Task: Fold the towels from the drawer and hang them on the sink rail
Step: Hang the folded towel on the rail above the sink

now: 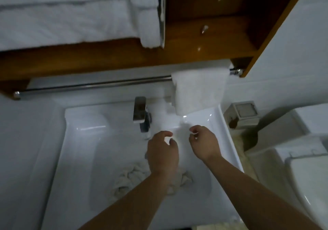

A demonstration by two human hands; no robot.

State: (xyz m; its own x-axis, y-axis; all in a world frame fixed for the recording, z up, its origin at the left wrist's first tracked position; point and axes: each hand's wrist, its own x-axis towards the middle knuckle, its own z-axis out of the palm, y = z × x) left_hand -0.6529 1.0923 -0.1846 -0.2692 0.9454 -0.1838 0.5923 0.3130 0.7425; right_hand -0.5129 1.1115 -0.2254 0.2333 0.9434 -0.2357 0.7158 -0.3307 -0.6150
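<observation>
A folded white towel (pixel 197 91) hangs over the right end of the chrome rail (pixel 92 86) below the wooden cabinet. Below it, my left hand (pixel 162 151) and my right hand (pixel 204 141) hover side by side over the white sink (pixel 74 141), fingers loosely curled, holding nothing. A crumpled white towel (pixel 129 178) lies in the basin, partly hidden under my left forearm. Both hands are a short way below the hanging towel and apart from it.
A chrome faucet (pixel 141 113) stands just left of my left hand. Large white towels (pixel 71 16) hang at the upper left. Wooden drawers with metal knobs (pixel 204 29) sit above the rail. A small bin (pixel 243 114) and a toilet (pixel 305 158) are at the right.
</observation>
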